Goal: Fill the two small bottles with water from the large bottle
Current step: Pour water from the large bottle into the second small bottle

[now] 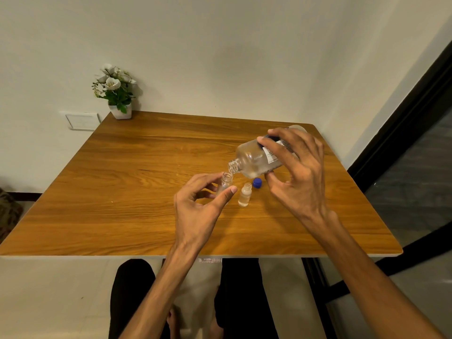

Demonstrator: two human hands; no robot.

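Right hand (297,172) grip clamped on tilted large bottle (254,159), mouth over small bottle (225,183) clamped in left hand (200,204) grip; second small bottle (245,195) at 3 o'clock.

Warm orange-brown wood grain is seen across the table (146,192); a blue cap (257,183), clear bottles, white flowers (112,80) over green leaves in a white pot (121,113).

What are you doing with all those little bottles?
A person is pouring water. The right hand tips the large bottle so its open mouth sits just over a small bottle, which the left hand steadies on the wooden table. The second small bottle stands beside it, uncapped and apparently holding water already. A blue cap lies on the table nearby.
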